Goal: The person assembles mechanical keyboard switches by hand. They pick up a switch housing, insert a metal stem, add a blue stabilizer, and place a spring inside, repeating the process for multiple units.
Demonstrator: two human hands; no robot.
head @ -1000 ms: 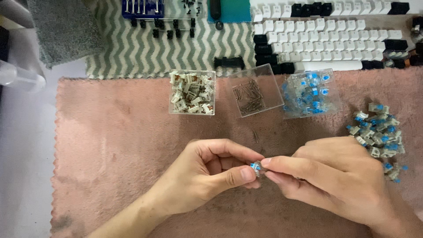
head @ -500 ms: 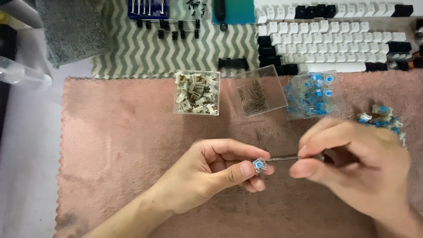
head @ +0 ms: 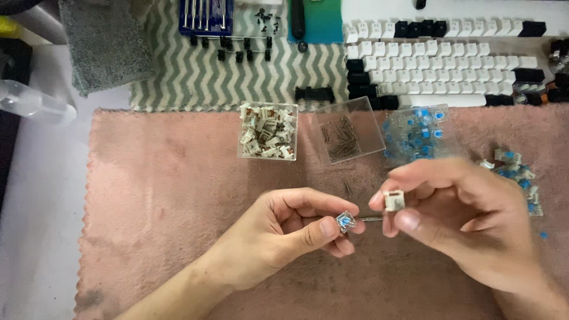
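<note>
Over your pink mat (head: 178,195), left hand (head: 284,237) pinches a blue switch part (head: 344,221); right hand (head: 456,219) grips the pale housing (head: 393,200) (just right, slightly higher), thin tool pointing leftward between them.

A pale table (head: 35,237) carries a pink mat (head: 166,195), zigzag cloth (head: 195,77) and grey towel (head: 106,41).

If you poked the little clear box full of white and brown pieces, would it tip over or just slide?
The clear box would probably slide rather than tip: it looks low, square and flat-bottomed. The fuzzy pink mat beneath it likely grips, so it may drag a little. It has no lid on, so a hard shove could spill the small pieces heaped inside.
</note>
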